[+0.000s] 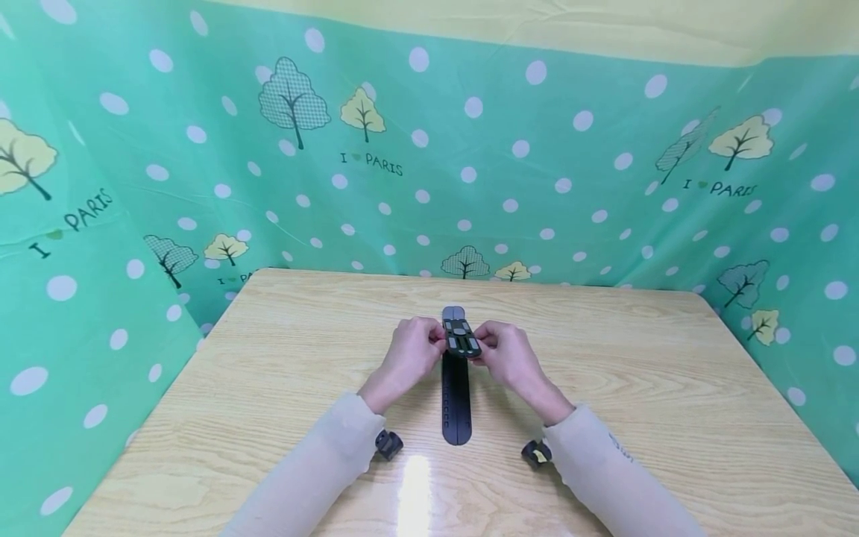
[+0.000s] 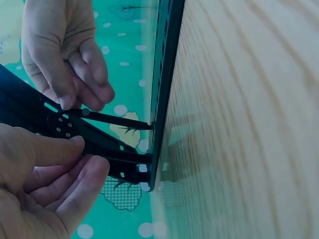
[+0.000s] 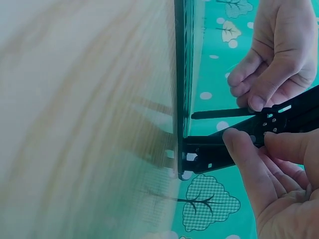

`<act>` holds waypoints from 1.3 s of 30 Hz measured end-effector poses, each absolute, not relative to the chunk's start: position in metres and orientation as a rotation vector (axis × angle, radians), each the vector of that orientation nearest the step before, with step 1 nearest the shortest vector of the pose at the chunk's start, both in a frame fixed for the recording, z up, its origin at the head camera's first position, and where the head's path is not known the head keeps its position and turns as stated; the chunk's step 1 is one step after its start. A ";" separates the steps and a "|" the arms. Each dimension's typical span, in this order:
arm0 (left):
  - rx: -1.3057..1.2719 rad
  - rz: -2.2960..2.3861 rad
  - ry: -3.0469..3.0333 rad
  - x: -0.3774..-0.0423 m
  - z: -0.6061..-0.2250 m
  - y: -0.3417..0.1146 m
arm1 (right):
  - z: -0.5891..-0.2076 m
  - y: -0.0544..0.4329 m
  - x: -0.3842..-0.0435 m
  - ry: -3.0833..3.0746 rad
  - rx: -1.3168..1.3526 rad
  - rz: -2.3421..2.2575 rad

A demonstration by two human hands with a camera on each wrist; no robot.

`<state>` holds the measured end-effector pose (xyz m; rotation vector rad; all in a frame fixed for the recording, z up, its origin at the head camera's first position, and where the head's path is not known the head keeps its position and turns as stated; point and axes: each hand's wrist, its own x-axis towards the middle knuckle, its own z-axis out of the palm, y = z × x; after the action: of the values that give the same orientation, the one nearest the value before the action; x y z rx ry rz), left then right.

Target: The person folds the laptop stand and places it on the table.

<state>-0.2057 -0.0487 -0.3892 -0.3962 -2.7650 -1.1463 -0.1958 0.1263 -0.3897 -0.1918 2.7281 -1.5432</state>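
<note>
A black folding stand [image 1: 457,406] has its long, narrow, notched base lying flat on the table. Its upper plate [image 1: 461,339], with grey pads, is raised at a slant over the base. My left hand [image 1: 412,347] pinches the stand near the pivot at the plate's left side, thumb against fingertips. From the opposite side my right hand [image 1: 506,354] pinches it too, thumb and index finger close to the pivot. Thin struts [image 2: 117,120] run from the plate down toward the base; in the right wrist view one strut [image 3: 219,114] ends close beside the base's notches.
The stand is on a light wood table [image 1: 302,313]. A green dotted cloth [image 1: 429,186] hangs behind the table and along its sides. Small black devices sit at the left wrist [image 1: 388,445] and the right wrist [image 1: 536,453].
</note>
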 end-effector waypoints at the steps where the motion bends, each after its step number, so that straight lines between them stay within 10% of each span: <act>1: -0.399 -1.142 -2.761 -0.206 -0.389 -0.049 | -0.390 0.126 -0.196 2.744 -0.196 -1.531; 39: -0.697 -1.023 -2.762 -0.200 -0.381 -0.057 | -0.381 0.143 -0.195 2.889 -0.861 -1.168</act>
<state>-0.2001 -0.0568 -0.3806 -0.6970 -2.7616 -1.0226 -0.1949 0.1430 -0.3810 -0.8611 2.8892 -1.1684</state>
